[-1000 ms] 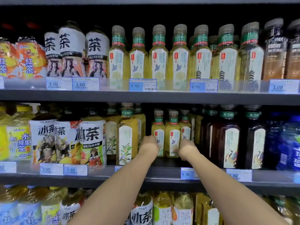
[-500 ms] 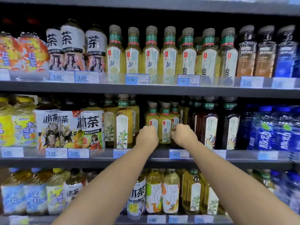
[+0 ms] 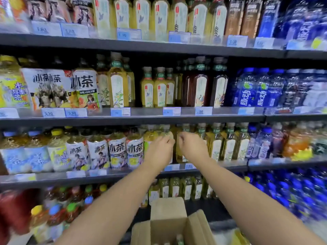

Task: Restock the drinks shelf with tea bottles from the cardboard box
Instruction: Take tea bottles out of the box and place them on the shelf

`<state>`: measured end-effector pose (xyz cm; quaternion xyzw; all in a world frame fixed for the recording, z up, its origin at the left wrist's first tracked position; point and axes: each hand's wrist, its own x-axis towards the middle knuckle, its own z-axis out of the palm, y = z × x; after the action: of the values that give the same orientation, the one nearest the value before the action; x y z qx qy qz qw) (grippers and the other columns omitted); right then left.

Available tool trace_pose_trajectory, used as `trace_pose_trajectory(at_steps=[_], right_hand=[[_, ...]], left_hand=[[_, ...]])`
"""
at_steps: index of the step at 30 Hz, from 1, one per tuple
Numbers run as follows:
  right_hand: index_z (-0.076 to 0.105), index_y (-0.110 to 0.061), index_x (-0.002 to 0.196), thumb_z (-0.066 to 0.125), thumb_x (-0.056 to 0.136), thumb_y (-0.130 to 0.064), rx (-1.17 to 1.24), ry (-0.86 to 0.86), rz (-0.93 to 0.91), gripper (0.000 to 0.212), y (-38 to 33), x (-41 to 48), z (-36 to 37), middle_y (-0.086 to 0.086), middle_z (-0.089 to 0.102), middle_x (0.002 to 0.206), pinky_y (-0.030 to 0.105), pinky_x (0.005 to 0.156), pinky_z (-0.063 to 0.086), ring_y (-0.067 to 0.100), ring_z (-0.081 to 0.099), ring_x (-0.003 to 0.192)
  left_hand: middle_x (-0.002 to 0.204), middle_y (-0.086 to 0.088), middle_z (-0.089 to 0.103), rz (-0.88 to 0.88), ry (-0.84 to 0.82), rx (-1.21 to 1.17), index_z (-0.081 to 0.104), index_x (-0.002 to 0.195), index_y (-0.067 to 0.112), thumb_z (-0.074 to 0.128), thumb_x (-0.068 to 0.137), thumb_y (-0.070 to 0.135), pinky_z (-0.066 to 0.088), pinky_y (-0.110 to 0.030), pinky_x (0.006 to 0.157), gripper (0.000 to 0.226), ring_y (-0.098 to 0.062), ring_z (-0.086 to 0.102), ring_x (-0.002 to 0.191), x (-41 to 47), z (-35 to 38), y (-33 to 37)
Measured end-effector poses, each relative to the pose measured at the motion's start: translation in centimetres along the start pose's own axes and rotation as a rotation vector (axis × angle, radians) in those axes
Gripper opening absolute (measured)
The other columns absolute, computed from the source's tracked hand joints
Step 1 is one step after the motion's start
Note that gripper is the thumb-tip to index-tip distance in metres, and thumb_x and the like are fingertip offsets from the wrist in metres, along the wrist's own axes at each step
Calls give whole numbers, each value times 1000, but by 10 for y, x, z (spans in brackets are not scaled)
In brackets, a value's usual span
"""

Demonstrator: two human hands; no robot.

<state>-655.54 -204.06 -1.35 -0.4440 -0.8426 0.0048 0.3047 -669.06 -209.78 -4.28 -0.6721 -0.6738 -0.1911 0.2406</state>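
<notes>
Hands (image 3: 161, 149) (image 3: 192, 147) near shelf edge (image 3: 123, 119)

Three small tea bottles (image 3: 159, 87) stand side by side on the middle shelf (image 3: 141, 119), between taller tea bottles (image 3: 118, 84) to their left and dark bottles (image 3: 201, 84) to their right, with water bottles (image 3: 254, 89) farther right. One shelf below (image 3: 230, 165), the left hand (image 3: 160, 151) and right hand (image 3: 192, 147) hang close together in front of the bottles there, wide-labelled bottles (image 3: 116, 151) to their left and slim bottles (image 3: 228, 144) to their right. The cardboard box (image 3: 169, 225) sits below the forearms, before the bottom shelf, flaps raised, bottle tops (image 3: 178, 238) inside.
</notes>
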Motion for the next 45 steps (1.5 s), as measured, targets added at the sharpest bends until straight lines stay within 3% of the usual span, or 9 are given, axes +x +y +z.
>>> trace_pose_trajectory(at_steps=[8,11,14,19,23,28,32,36,45], right_hand=[[57,-19,84,40,100,-29,24,-252,86,25,53,-129,142,1,61,80,34,54,44,26,63,73],[61,-18,94,43,99,-26,51,-377,147,21,70,-170,198,3,65,91,36,62,47,28,65,83],[63,-15,110,47,98,-24,63,-550,197,22,81,-207,257,8,67,106,37,76,52,28,66,96],[48,-20,136,57,93,-29,-5,-874,400,45,97,-250,338,13,47,138,43,101,47,34,52,121],[30,-26,147,65,87,-40,47,-1028,653,71,107,-264,383,14,37,145,46,110,37,36,43,129],[21,-26,145,55,91,-29,19,-1001,756,64,111,-272,407,16,41,142,50,113,23,35,38,133],[16,-13,149,60,92,-33,74,-912,875,75,110,-276,421,15,52,136,47,106,39,34,50,125],[59,-13,120,70,85,-41,214,-941,1018,46,117,-265,417,6,66,102,36,85,54,24,64,90],[64,-14,118,74,86,-35,638,-813,840,39,119,-235,346,-1,70,96,22,64,52,10,66,80]], left_hand=[[86,-2,59,-74,-253,-9,64,87,18,69,78,16,48,-38,57,11,-29,62,81,-138,133,9],[108,-2,61,-145,-407,-73,61,113,22,57,87,24,53,-44,82,27,-29,59,103,-185,193,6],[118,1,53,-256,-542,-92,48,117,32,38,89,37,50,-51,84,30,-29,52,108,-233,241,5],[154,-4,35,-253,-622,-2,56,131,25,42,94,40,22,-53,115,42,-32,25,146,-281,274,6],[160,-11,24,-321,-584,-124,62,126,18,47,92,31,19,-55,120,40,-36,18,149,-290,287,11],[156,-12,23,-344,-521,-171,70,107,15,51,88,29,25,-56,117,30,-35,22,146,-295,293,14],[156,-10,23,-358,-489,-207,70,95,15,48,86,30,29,-53,115,28,-33,24,146,-299,296,14],[154,-10,26,-368,-434,-235,69,91,15,52,86,27,31,-54,114,22,-32,25,143,-298,295,14],[159,-11,24,-307,-546,-156,68,110,17,45,94,31,8,-52,123,31,-31,10,151,-293,285,21]])
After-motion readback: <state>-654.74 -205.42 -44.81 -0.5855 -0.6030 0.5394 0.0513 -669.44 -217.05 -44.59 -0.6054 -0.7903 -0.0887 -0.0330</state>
